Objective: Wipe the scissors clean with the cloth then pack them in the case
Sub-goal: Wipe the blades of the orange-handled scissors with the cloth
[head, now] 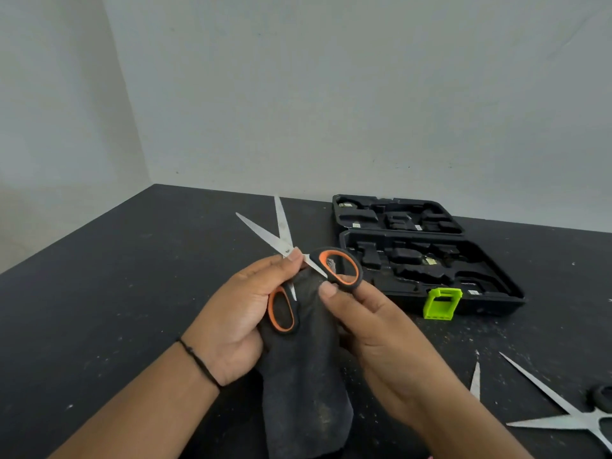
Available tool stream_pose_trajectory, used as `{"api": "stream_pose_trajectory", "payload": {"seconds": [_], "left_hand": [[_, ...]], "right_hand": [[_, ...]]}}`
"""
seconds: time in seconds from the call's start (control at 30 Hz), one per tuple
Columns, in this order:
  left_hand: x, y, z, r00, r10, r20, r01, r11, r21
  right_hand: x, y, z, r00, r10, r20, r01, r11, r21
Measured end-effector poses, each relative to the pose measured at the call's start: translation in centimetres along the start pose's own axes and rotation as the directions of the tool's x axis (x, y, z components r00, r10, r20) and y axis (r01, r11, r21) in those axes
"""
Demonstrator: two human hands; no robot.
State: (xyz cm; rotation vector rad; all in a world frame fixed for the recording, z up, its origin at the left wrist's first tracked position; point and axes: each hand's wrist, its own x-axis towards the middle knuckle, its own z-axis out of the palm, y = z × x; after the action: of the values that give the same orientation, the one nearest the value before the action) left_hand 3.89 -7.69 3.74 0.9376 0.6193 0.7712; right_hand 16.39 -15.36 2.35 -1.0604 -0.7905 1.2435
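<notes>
A pair of scissors (284, 238) with orange-and-black handles is held above the table, blades spread apart and pointing away from me. My left hand (238, 313) grips one handle loop, with the thumb near the pivot. My right hand (374, 323) pinches the other handle loop. A dark grey cloth (304, 385) hangs between and under both hands, draped down toward me. The black moulded case (430, 260) lies open on the table to the right, with a bright green latch (442, 303) on its near edge.
Another pair of scissors (563, 415) lies spread on the table at the lower right, and a single blade tip (476, 380) shows beside it. The black tabletop (99, 293) is speckled with white dust. A pale wall rises behind the table.
</notes>
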Motion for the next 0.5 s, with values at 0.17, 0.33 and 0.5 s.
{"api": "stream_pose_trajectory", "payload": {"seconds": [0.17,0.33,0.5], "left_hand": [[0.5,0.9,-0.7,0.996,0.087,-0.036,-0.088,0.996,-0.029],[0.6,2.0,-2.3,0.989,0.122,-0.090,-0.100,0.972,0.213],[0.2,1.8,-2.5,0.990,0.141,-0.013,-0.121,0.889,0.442]], "right_hand": [[0.2,-0.1,0.0,0.989,-0.074,-0.132,0.080,0.996,0.041],[-0.2,-1.2,-0.2,0.953,-0.225,-0.205,0.255,0.958,0.132],[-0.5,-2.1,-0.9,0.934,-0.318,-0.161,0.342,0.928,0.150]]}}
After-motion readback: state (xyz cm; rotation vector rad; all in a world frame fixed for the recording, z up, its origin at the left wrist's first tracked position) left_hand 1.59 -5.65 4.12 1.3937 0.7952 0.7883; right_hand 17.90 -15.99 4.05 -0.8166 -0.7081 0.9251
